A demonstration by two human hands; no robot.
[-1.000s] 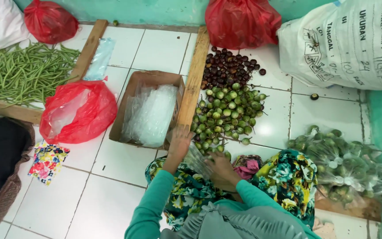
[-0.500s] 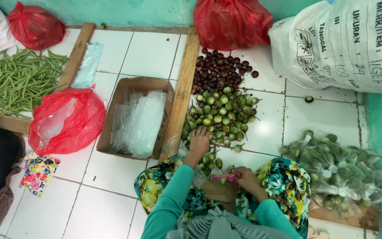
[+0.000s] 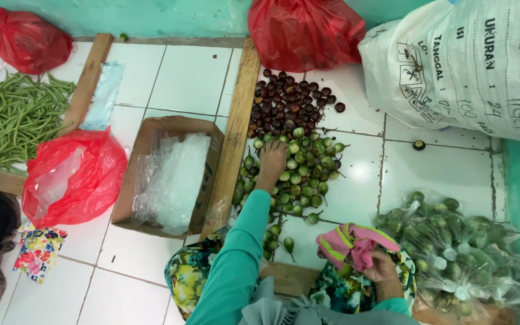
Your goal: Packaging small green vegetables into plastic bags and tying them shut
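My left hand (image 3: 272,161) reaches forward into a pile of small green round eggplants (image 3: 299,171) on the white tiled floor; its fingers curl over some of them. Just beyond lies a heap of dark purple round fruits (image 3: 290,102). My right hand (image 3: 381,268) stays low near my lap and grips a pink and yellow-green cloth (image 3: 350,244). Both arms wear teal sleeves, and a flowered skirt covers my knees.
A cardboard box (image 3: 173,174) of clear plastic bags sits left of a wooden plank (image 3: 236,129). Red plastic bags (image 3: 73,177) (image 3: 305,30), green long beans (image 3: 10,117), a large white printed sack (image 3: 464,66) and bagged eggplants (image 3: 461,253) surround the pile.
My left hand has moved forward from the near edge of the green pile into its middle. My right hand has taken up the pink cloth by my lap.
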